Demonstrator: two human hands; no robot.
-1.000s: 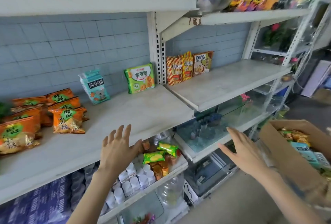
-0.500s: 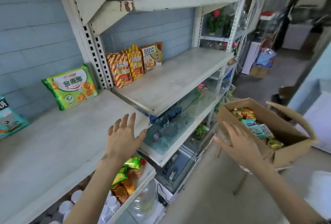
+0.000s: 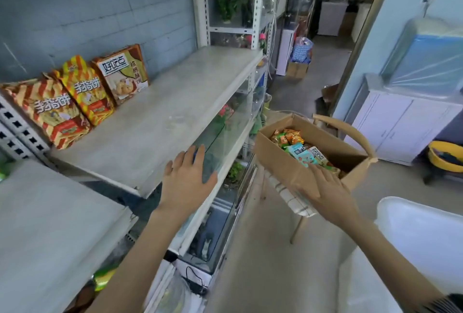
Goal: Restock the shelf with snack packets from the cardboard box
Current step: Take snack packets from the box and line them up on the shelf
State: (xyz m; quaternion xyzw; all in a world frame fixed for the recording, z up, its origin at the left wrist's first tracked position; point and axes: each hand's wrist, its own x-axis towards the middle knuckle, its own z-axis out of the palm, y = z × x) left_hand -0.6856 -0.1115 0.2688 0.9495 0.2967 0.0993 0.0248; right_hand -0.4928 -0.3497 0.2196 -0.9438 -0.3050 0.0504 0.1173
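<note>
The right hand [image 3: 325,191] has no grip on anything: the fingers are spread wide and flat, and the fingertips [image 3: 312,166] lie at the near rim of the cardboard box [image 3: 280,160], just before the packets. The left hand [image 3: 186,180] is also wide and empty, and it hovers in front of the shelf [image 3: 155,117].

The snack packets [image 3: 300,148] lie loose in a heap inside the box, just beyond the right fingertips and a little to their left. The nearest ones are a pale blue packet [image 3: 298,152] and a white one [image 3: 318,154]; behind them lie orange and green ones. I judge they are light, soft and full of air, with smooth film that may slip, and the contents may crush easily. So a gentle pinch on a flat edge or a corner seems better than a squeeze in the middle.

The box rests on a stool [image 3: 292,195] to the right of the shelf, well apart from the left hand. On the shelf, far to the left of both hands, three packets [image 3: 82,89] already stand against the back wall, and the space beside them is free.
</note>
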